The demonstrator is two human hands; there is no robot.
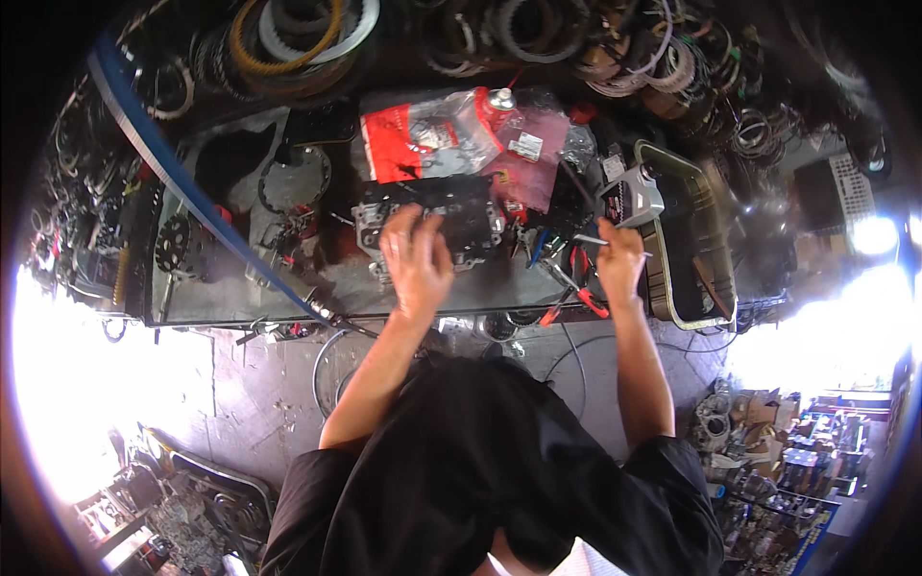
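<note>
My left hand (418,267) is over the front left part of a metal housing with a black flat plate (466,226) on top. Its fingers are apart and bent down toward the plate, slightly blurred; whether they touch it I cannot tell. Farther right, my right hand (621,267) is closed on a thin silvery rod-like tool (591,239), which sticks out on both sides of the fingers. Just below and left of that hand lie red-handled pliers (588,300), with several small hand tools (540,248) beside them on the bench.
Behind the housing lie a red-and-clear plastic bag (394,144) and a spray can (501,99). A deep metal pan (715,240) stands at the right, near a silver bracket-like part (639,197). A blue hose (206,206) crosses the left side; rings (317,38) fill the back.
</note>
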